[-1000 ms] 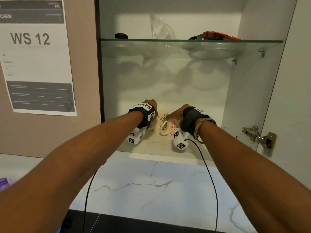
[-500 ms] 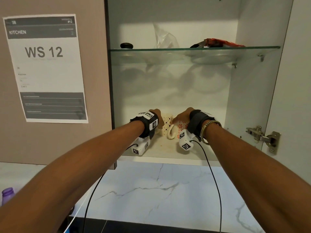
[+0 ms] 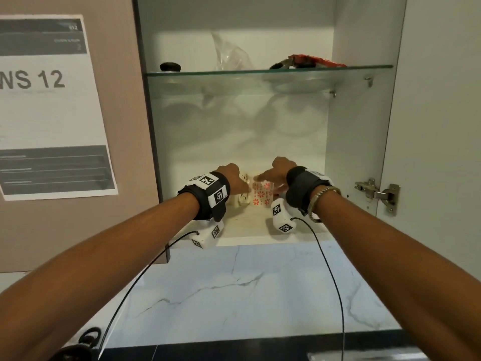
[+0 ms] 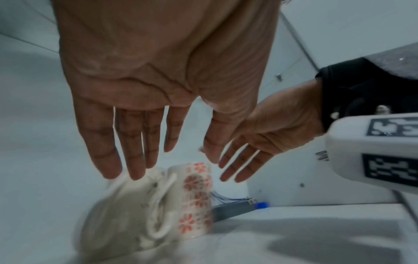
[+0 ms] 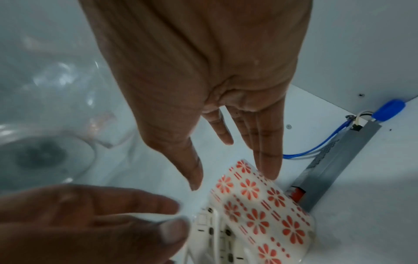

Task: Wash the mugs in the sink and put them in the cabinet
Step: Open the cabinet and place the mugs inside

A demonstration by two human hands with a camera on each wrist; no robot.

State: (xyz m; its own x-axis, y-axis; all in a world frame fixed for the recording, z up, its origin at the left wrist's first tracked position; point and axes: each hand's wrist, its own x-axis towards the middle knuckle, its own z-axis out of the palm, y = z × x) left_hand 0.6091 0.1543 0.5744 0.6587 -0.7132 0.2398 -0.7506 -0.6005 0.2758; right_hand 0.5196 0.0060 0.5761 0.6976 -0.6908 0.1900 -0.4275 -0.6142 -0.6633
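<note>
Two mugs stand side by side on the cabinet floor (image 3: pixel 244 227): a cream mug with a dark pattern (image 3: pixel 243 198) on the left and a white mug with red flowers (image 3: pixel 263 195) on the right. My left hand (image 3: pixel 235 178) hovers over the cream mug (image 4: pixel 126 214) with straight fingers (image 4: pixel 133 171) and holds nothing. My right hand (image 3: pixel 273 173) is spread over the flowered mug (image 5: pixel 260 205). Its fingertips (image 5: pixel 269 173) lie at that mug's top edge; I cannot tell whether they touch it. The wrist views are blurred.
A glass shelf (image 3: pixel 260 71) overhead carries a black knob, a clear bag and a red packet. The open door with its hinge (image 3: pixel 377 194) is on the right. A grey strip with blue wires (image 5: pixel 328 160) lies behind the mugs. Marble wall (image 3: pixel 247 295) runs below.
Both hands have let go of the mugs and their fingers have straightened. The two mugs now stand close together on the cabinet floor.
</note>
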